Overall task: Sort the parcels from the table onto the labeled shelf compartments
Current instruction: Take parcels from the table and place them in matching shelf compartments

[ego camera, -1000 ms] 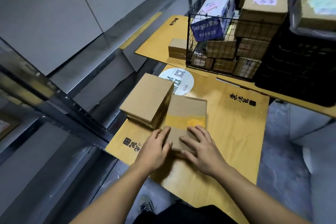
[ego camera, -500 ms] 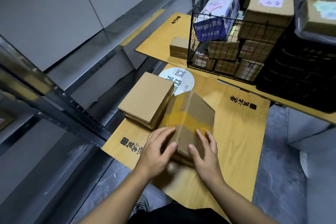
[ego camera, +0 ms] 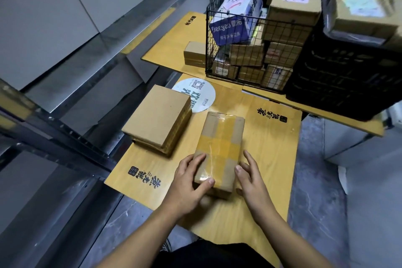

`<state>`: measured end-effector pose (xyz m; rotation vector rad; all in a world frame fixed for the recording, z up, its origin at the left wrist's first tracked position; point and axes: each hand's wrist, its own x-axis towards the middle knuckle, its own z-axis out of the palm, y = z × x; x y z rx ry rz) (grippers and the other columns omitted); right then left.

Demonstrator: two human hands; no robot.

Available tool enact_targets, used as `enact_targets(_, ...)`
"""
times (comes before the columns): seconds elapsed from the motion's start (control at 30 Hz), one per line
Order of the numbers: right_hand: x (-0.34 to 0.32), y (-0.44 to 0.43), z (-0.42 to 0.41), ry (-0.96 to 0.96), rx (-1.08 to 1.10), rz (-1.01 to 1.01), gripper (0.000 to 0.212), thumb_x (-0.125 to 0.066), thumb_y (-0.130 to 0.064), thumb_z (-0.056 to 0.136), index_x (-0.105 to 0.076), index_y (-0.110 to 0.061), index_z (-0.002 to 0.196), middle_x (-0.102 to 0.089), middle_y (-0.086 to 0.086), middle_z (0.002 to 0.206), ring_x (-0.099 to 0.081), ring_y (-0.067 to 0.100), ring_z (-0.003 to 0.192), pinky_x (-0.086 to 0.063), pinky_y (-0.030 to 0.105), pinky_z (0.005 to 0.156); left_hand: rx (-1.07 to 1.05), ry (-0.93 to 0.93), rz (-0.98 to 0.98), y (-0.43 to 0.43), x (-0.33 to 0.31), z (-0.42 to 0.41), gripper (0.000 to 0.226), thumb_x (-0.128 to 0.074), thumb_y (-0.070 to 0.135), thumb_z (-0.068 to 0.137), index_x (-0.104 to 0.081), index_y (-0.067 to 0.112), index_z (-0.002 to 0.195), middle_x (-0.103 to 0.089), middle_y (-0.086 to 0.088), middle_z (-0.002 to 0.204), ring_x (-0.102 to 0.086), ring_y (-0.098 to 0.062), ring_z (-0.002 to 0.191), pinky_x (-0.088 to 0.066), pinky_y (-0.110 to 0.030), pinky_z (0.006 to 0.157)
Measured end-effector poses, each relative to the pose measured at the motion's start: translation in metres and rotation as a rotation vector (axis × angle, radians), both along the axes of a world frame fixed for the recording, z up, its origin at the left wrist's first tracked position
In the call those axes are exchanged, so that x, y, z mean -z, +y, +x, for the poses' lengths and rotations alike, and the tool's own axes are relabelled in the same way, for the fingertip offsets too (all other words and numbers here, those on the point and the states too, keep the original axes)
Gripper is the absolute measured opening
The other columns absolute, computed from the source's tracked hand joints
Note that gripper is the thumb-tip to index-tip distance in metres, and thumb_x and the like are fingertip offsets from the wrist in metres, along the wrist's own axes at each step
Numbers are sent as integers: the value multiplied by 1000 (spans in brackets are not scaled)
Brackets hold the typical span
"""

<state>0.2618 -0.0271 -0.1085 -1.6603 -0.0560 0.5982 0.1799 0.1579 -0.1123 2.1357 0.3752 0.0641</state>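
A brown parcel point(ego camera: 219, 148) crossed with yellow tape lies lengthwise on the wooden table point(ego camera: 269, 159), taped face up. My left hand point(ego camera: 187, 183) grips its near left corner, thumb on top and fingers along the left side. My right hand point(ego camera: 252, 180) is beside the parcel's right edge with fingers spread, the thumb just touching the side. A stack of flat brown parcels point(ego camera: 156, 115) sits to the left of it. The metal shelf frame point(ego camera: 54, 137) runs along the left; no compartment labels are visible.
A wire basket point(ego camera: 250, 50) packed with several parcels and a black crate point(ego camera: 343, 76) stand at the back right, with more boxes piled above. A small box point(ego camera: 193, 53) sits left of the basket. A round white sticker point(ego camera: 195, 93) lies on the table.
The parcel was flat under both hands, then tipped up on edge, and now lies with its taped face up. My right hand has come off its top to its right side.
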Motion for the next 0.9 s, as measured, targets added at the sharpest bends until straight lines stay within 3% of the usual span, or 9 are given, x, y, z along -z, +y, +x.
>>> enact_targets(0.1,-3,12,-8,-46,8,16,72,-68,-42,86,-29,-49,146,-51,-27,130,-58,-8,116,-51,22,98,-1,-8,-26,-3,0,-2,67,-59,58,84,-32,48,145,-34,16,145,-29,15,130,-22,-2,99)
enact_targets(0.17,-2,18,-8,-72,17,20,71,-69,-29,91,-29,-46,148,-52,-23,132,-57,0,122,-49,28,103,-18,-23,-50,-2,-3,-4,66,-62,52,86,-34,45,145,-37,19,142,-29,21,126,-21,4,94)
enact_targets(0.27,1,19,-4,5,22,109,69,-67,-26,92,-31,-46,148,-50,-6,144,-54,5,127,-50,29,104,-69,-67,-107,4,-7,-8,59,-60,44,90,-36,46,143,-42,23,140,-39,14,126,-32,-2,95)
enact_targets(0.37,4,15,-1,132,20,209,71,-67,-30,87,-35,-51,146,-46,1,152,-51,18,134,-48,46,107,-146,-104,-176,14,-12,-14,48,-54,44,91,-44,45,139,-54,18,134,-52,2,120,-47,-22,94)
enact_targets(0.5,9,13,1,268,11,336,65,-66,-24,85,-44,-56,138,-48,-7,149,-52,19,133,-46,51,108,-182,-78,-86,22,-12,-20,37,-48,50,90,-47,51,127,-52,26,129,-46,11,119,-45,-24,96)
enact_targets(0.6,14,7,2,300,-5,354,59,-63,-24,87,-49,-54,137,-45,-14,148,-51,13,132,-45,46,109,-190,-31,-65,21,-4,-20,44,-50,51,88,-45,47,131,-46,15,137,-41,11,123,-37,-23,103)
enact_targets(0.7,17,-10,4,192,-17,211,49,-57,-27,94,-51,-53,134,-43,-13,152,-47,9,135,-40,43,114,-161,72,-38,16,8,-20,58,-49,59,84,-40,47,139,-31,6,152,-30,-3,135,-22,-22,105)
enact_targets(0.8,20,-30,13,25,-79,-47,41,-53,-28,102,-49,-54,133,-35,-7,157,-34,11,143,-28,37,120,-99,131,-45,10,14,-16,64,-48,65,82,-32,51,143,-28,3,153,-28,-13,141,-21,-20,106)
enact_targets(0.9,19,-39,24,-59,-114,-234,36,-53,-33,102,-51,-47,136,-37,-2,156,-33,13,143,-25,27,112,-64,106,-69,4,17,-7,60,-58,60,85,-30,57,138,-40,9,136,-42,9,118,-23,5,88)
